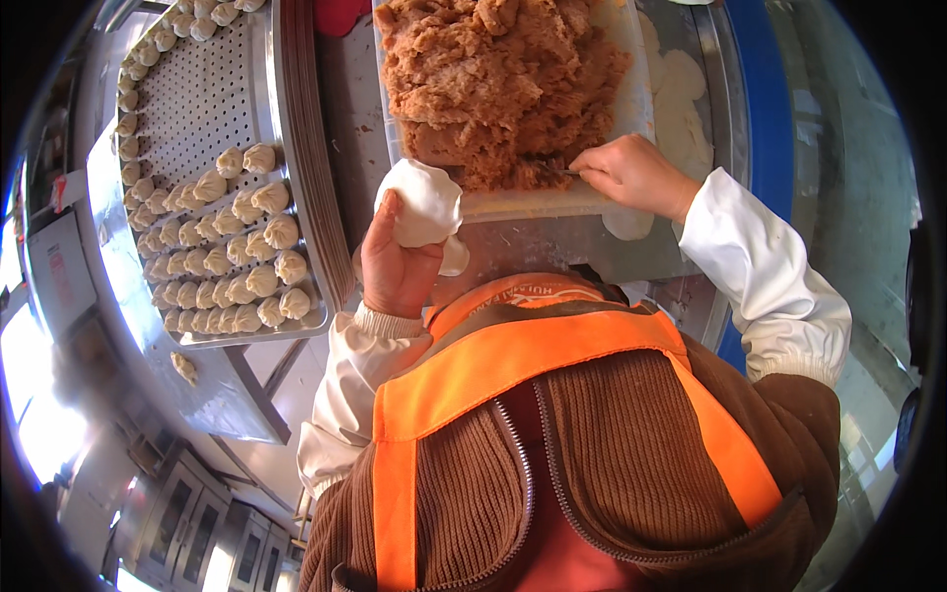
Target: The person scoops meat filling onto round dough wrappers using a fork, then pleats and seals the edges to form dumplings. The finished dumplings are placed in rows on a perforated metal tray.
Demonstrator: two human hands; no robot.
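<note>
My left hand (399,277) holds a round white dough wrapper (423,203), its thumb lying over the near edge. Part of another dough round (454,257) shows just beside that hand. At the near right corner of a plastic tub (510,206), my right hand (632,176) grips the handle of a thin metal utensil (566,172). The utensil's far end is sunk in a heap of ground meat filling (503,81), so its shape is hidden. Filling rises high in the tub, which stands in front of me.
At left, a perforated metal tray (211,89) on a stack of trays bears rows of pleated buns (244,248). Flat dough rounds (684,111) lie right of the tub, and another wrapper (629,224) sits below my right wrist. One loose dough piece (183,368) rests on a metal table (214,399).
</note>
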